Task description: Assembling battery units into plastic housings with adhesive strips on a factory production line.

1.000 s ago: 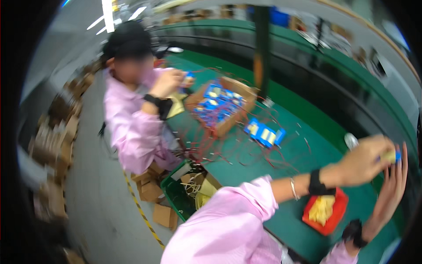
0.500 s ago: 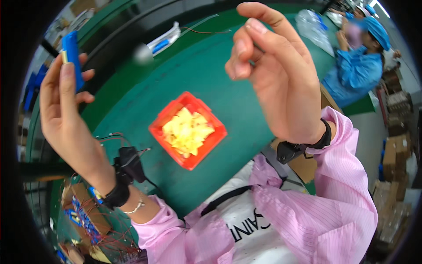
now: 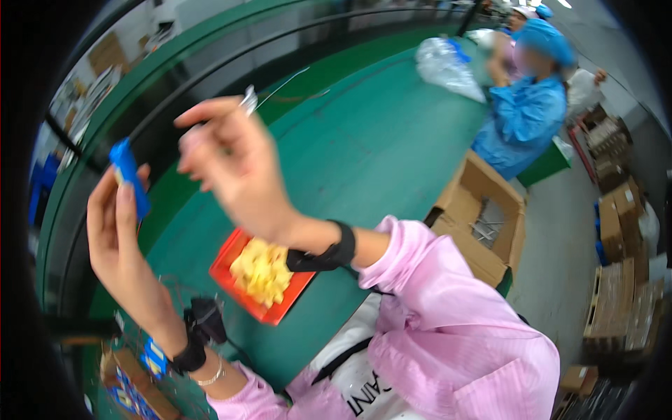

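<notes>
My left hand (image 3: pixel 129 238) is raised at the left, its thumb and fingers closed around a slim blue battery pack (image 3: pixel 128 175). A pale yellow strip shows on the pack's side near the thumb. My right hand (image 3: pixel 241 164) hangs in the air to the right of the pack, apart from it. Its fingers are bent and smeared by motion, so whether they hold anything is unclear. Below my right wrist, a red plastic bin (image 3: pixel 287 308) stands on the green table, heaped with small pale yellow pieces (image 3: pixel 260 271). My right wrist hides part of the bin.
A cardboard box (image 3: pixel 115 371) of blue packs sits at the lower left, near a black device (image 3: pixel 204 318) at my left wrist. An open carton (image 3: pixel 483 217) stands right of the table. Beyond lies a clear plastic bag (image 3: pixel 448 66), beside a person in blue (image 3: pixel 525 119).
My right hand has swung left and down, closer to the battery pack. The left hand keeps its hold, slightly lower in view. The view has shifted, bringing the open carton into sight.
</notes>
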Available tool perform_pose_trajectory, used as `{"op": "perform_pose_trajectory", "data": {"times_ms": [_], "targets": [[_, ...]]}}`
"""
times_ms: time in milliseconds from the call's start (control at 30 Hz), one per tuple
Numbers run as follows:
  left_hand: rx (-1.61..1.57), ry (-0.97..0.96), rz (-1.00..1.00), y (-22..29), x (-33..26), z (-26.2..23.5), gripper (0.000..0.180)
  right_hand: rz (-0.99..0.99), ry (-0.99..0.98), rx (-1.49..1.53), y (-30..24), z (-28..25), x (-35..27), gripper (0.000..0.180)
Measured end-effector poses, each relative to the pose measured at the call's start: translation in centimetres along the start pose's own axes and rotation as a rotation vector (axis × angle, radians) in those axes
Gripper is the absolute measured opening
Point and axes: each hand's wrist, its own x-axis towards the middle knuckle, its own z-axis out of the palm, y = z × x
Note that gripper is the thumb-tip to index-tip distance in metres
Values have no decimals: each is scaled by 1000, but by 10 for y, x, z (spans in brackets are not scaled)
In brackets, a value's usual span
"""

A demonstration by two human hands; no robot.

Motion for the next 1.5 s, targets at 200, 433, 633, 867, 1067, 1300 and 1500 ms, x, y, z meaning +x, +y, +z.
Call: {"op": "perform_pose_trajectory", "data": {"times_ms": [200,433,633,867,1067,1300,1500], "targets": [[-27,144,21,5,1,18,34,102,-326,-7,-33,17,39,27],[-19,209,-17,1,3,26,31,182,-339,10,-24,18,43,27],[58,163,54,-4,2,19,32,230,-349,11,-16,15,45,27],[182,187,25,2,4,6,13,311,-512,-131,-22,3,51,29],[170,204,5,-2,2,4,10,330,-519,-186,-20,3,50,28],[219,166,32,-6,2,2,13,326,-502,-277,-21,2,49,29],[241,187,51,-6,2,3,6,313,-523,-317,-21,3,49,28]]}}
